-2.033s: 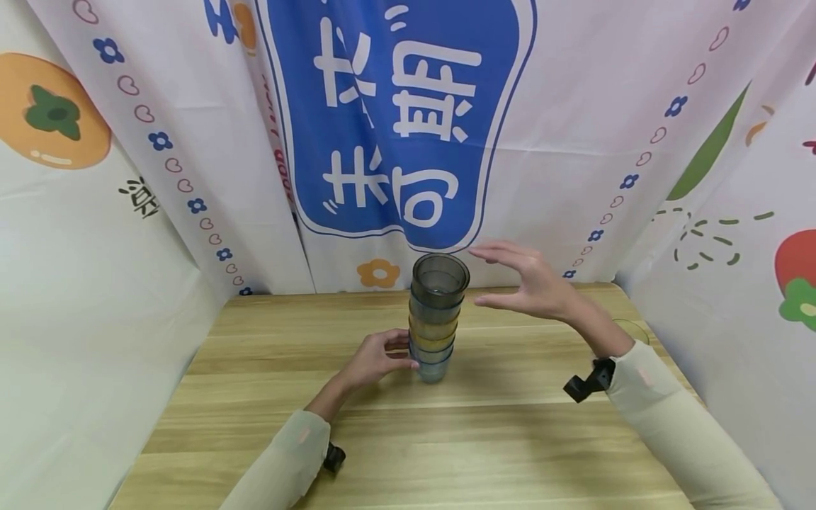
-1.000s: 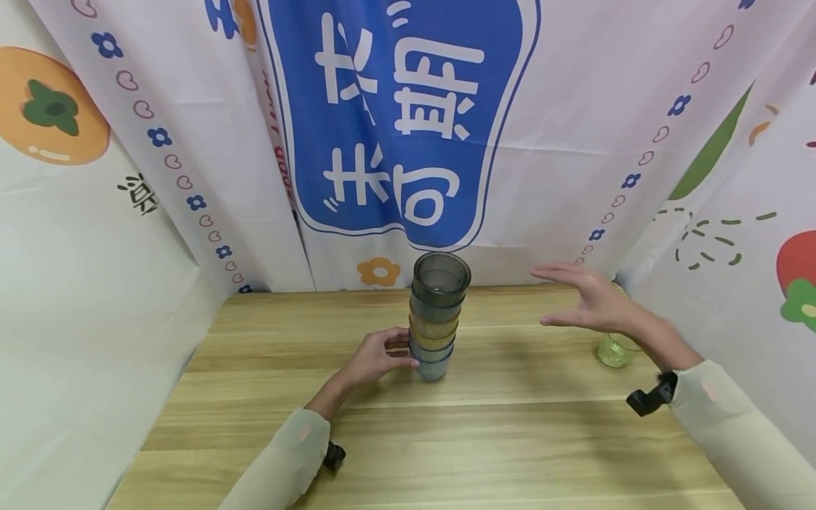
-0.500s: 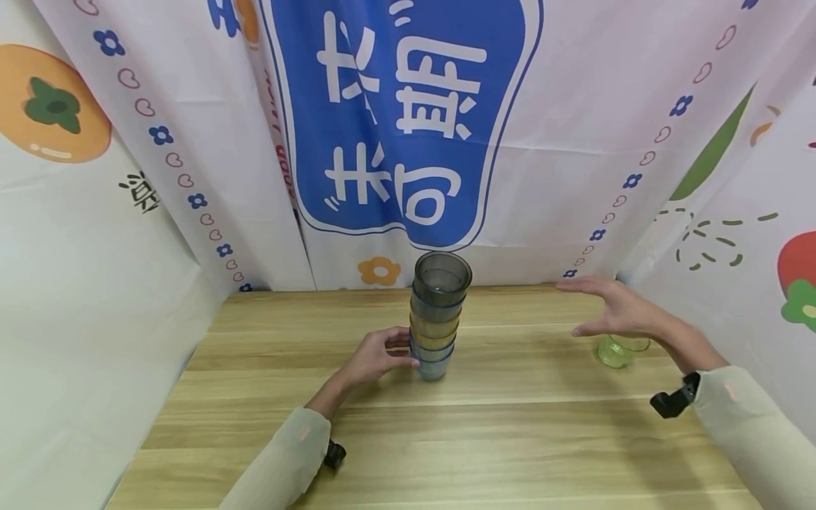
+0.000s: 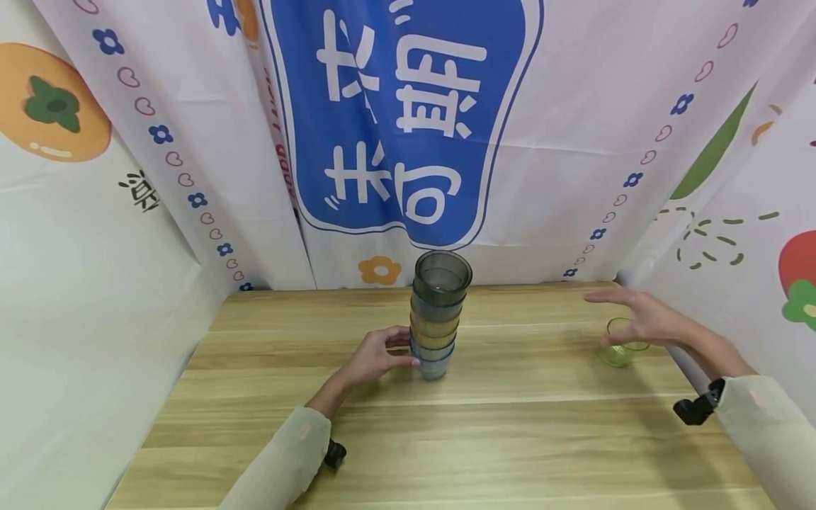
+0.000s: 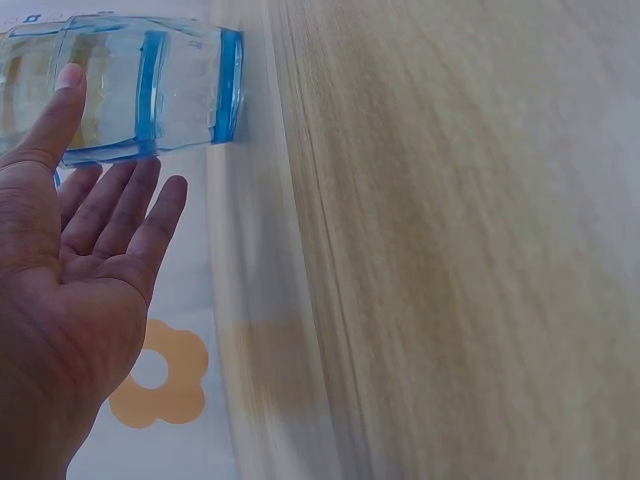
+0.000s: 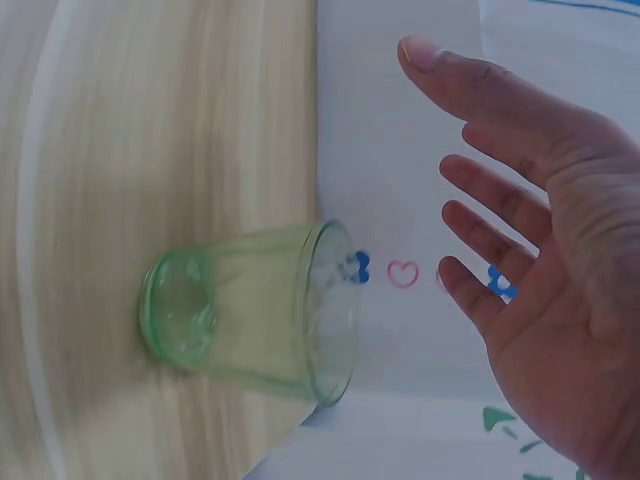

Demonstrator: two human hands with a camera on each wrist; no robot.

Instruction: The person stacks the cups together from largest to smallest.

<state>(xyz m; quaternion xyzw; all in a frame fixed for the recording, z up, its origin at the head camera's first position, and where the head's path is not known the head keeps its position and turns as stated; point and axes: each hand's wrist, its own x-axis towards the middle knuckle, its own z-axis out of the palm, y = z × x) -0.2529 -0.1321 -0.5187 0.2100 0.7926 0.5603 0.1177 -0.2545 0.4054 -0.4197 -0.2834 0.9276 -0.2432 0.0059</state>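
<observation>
A tall stack of nested drinking glasses (image 4: 435,319) stands upright on the wooden table, smoky grey at the top with amber and blue ones below. My left hand (image 4: 372,363) is beside its lower part, thumb in front and fingers loosely extended at its left side; in the left wrist view the thumb overlaps the blue glasses (image 5: 190,85). Over at the right, my right hand (image 4: 650,319) hovers above a single green glass (image 4: 615,354), partly covering it. The right wrist view shows this green glass (image 6: 240,310) apart from the spread thumb and fingers, with nothing in the hand.
The wooden table (image 4: 306,453) ends at a printed cloth backdrop (image 4: 548,184) behind the stack. White cloth walls (image 4: 83,297) close in both sides; the green glass stands close to the right one. A black wrist camera (image 4: 698,407) sits on the right wrist.
My right hand has moved from beside the top of the stack to the right, down over the green glass. My left hand and the stack have stayed put.
</observation>
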